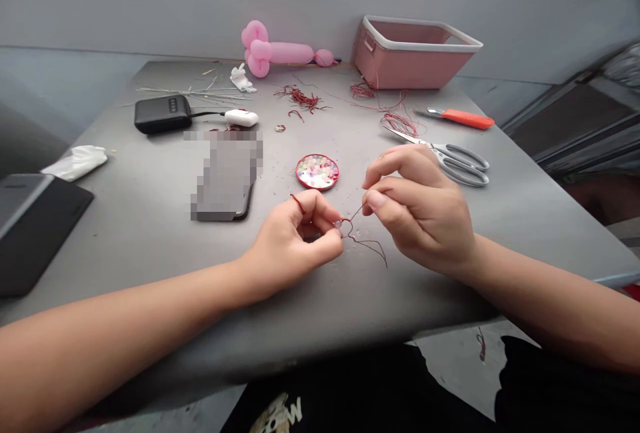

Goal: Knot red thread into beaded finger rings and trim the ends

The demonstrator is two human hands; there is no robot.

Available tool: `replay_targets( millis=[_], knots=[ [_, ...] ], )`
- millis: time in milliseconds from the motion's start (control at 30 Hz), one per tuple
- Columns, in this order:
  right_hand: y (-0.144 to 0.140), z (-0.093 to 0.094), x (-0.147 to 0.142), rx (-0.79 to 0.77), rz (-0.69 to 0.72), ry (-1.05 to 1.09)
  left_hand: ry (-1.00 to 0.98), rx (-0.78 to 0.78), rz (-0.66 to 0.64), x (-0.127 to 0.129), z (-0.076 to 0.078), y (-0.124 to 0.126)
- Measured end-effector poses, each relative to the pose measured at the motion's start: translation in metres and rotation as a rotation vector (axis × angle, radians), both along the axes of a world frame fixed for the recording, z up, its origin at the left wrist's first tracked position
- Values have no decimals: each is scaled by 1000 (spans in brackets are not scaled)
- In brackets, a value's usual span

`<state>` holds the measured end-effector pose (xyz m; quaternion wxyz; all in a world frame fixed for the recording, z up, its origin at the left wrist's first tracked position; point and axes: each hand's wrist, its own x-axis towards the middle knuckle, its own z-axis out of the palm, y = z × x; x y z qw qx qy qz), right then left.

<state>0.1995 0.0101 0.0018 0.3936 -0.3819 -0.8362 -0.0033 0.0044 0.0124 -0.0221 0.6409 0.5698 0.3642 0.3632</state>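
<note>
My left hand [295, 233] pinches a small clear bead [339, 223] between thumb and fingertips, with dark red thread [367, 246] looped over its forefinger. My right hand [420, 210] pinches the thread's free end just right of the bead, a short stiff length running down to it. Loose thread trails onto the grey table [150, 220] below both hands. A round red dish of pale beads [317, 172] lies just beyond the hands.
Scissors [450, 156] lie behind my right hand, an orange-handled tool [463, 118] and red thread scraps [400, 123] farther back. A pink bin [410, 52] and pink balloon [280, 53] stand at the rear. Phone [225, 176], black power bank [163, 113] and dark case [35, 226] sit left.
</note>
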Motion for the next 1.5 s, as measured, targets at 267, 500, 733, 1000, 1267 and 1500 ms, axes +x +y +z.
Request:
replay_targets(
  millis=[267, 500, 733, 1000, 1267, 1500],
  knots=[
    [6, -1, 1, -337, 145, 217, -33, -55, 58, 1, 3, 1],
    [6, -4, 0, 25, 187, 33, -47, -5, -13, 1, 0, 0],
    [7, -1, 6, 162, 197, -106, -55, -39, 22, 0, -1, 0],
    [12, 0, 4, -616, 209, 129, -20, 33, 0, 0, -5, -1],
    [15, 5, 5, -955, 216, 258, -13, 53, 13, 1, -6, 0],
    [16, 0, 1, -1254, 245, 443, 29, 174, 23, 1, -6, -1]
  ],
)
